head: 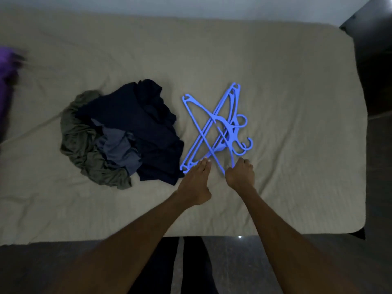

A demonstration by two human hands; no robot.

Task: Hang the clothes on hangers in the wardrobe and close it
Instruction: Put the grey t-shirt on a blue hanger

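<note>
At the far left edge of the frame lies a blurred purple cloth (7, 66); left of centre the clothes (121, 134) sit heaped on the bed (275, 81); just right of them, at centre, lie the tangled blue hangers (220, 128); the left hand (196, 180) reaches with straight fingers touching a hanger's lower end; the right hand (240, 171), just beside it, curls round another hanger's arm.

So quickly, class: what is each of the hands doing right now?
Left hand: open, straight fingers pressing on the blue hangers.
Right hand: closed, gripping the end of one blue hanger.
</note>
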